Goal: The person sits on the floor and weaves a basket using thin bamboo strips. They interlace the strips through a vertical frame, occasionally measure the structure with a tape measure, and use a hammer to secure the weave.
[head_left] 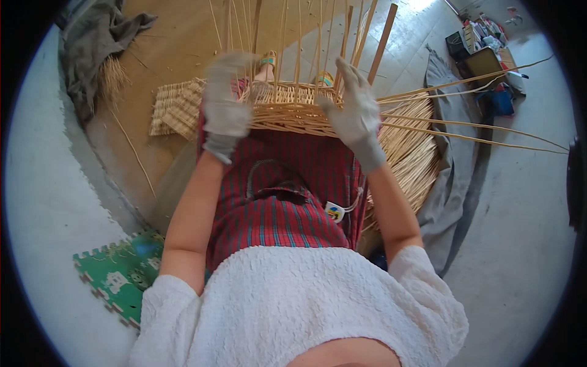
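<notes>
Wicker basket point(293, 119): partly woven body seen at upper centre, positioned between the two gloved hands and just beyond the red plaid cloth point(275, 220); what it is supported by cannot be told.
Stakes point(298, 49): thin rods stood up from the weave, spaced along its length; a thicker flat stick point(382, 43) is seen tilted at the right end.
Left hand point(227, 98): covered by a pale grey glove, raised at the left end of the basket. Strongly blurred — whether the fingers are closed on anything cannot be told.
Right hand point(358, 110): gloved likewise, held up at the right end; fingers extended, thumb spread apart, nothing seen to be grasped. Contact with the weave cannot be confirmed.
Long strands point(477, 125): extended from the right end of the basket toward the right, fanned apart.
Straw-coloured bundle point(409, 159): laid to the right of the plaid cloth, bordered by a grey cloth point(449, 177).
Woven panels point(174, 110): two flat pieces, overlapped, placed left of the basket.
Floor, left: dark cloth point(101, 46) heaped at upper left; green foam mat point(122, 275) laid lower down.
Feet point(268, 61): sandalled, partly hidden — seen behind the stakes.
</notes>
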Available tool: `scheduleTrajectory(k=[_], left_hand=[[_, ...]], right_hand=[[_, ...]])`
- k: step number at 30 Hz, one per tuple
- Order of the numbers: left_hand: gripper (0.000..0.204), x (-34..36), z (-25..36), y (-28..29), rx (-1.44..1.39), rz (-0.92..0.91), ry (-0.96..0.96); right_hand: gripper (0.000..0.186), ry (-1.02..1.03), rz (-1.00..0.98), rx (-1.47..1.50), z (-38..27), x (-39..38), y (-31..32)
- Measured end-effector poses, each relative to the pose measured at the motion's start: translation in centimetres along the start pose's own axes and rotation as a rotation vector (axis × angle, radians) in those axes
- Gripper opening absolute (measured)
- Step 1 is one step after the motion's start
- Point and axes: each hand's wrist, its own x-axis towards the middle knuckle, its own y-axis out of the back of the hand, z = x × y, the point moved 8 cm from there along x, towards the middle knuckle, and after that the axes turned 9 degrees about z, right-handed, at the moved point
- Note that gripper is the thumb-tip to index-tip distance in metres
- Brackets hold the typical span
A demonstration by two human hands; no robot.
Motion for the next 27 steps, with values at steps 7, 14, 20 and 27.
scheduleTrajectory(k=[7, 14, 20, 27], left_hand=[[0.085, -2.8, -12.1, 4.1, -0.49, 0.193, 0.829], [0.092, -6.1, -11.2, 2.9, -0.767, 0.05, 0.807], [0.049, -5.5, -11.3, 2.0, -0.591, 0.01, 0.832], [0.028, -4.7, -12.7, 0.8, -0.217, 0.092, 0.967]], right_hand=[[0.1, 0.149, -0.023, -0.555, 2.3, -5.9, -3.9], [0.074, 0.058, 0.01, -0.35, -1.0, -8.6, -0.4], [0.069, -0.111, 0.123, 0.575, -4.9, -1.4, -6.7], [0.039, -0.584, -0.392, 0.799, -2.2, 5.6, -20.1]])
